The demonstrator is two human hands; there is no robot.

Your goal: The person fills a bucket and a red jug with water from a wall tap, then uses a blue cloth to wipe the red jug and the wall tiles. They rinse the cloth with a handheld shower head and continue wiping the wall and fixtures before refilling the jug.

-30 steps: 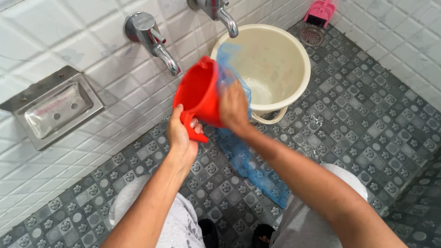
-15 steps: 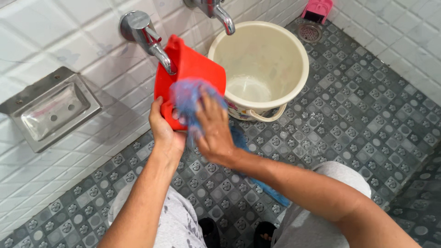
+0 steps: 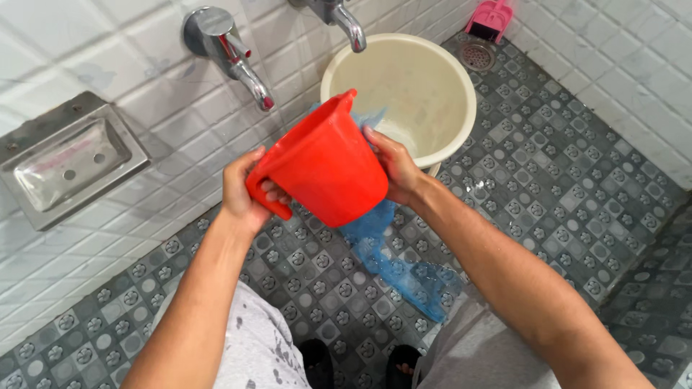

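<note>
My left hand [image 3: 243,190] grips the handle of a red plastic mug [image 3: 324,167], which is tilted with its mouth turned away from me toward the wall and bucket. My right hand [image 3: 393,167] is at the mug's right side, holding a thin blue cloth [image 3: 393,263] that runs from the mug's rim down to the floor. Just behind the mug stands a cream bucket [image 3: 425,86] under a chrome tap [image 3: 339,18].
A second chrome tap [image 3: 227,50] and a steel soap dish [image 3: 61,162] are fixed to the white tiled wall at left. A pink brush [image 3: 490,18] and a floor drain [image 3: 478,56] sit in the far corner. My knees are at the bottom edge.
The mug has turned so its base faces me and has come lower, away from the left tap. My right hand moved from the mug's front to its right side with the cloth.
</note>
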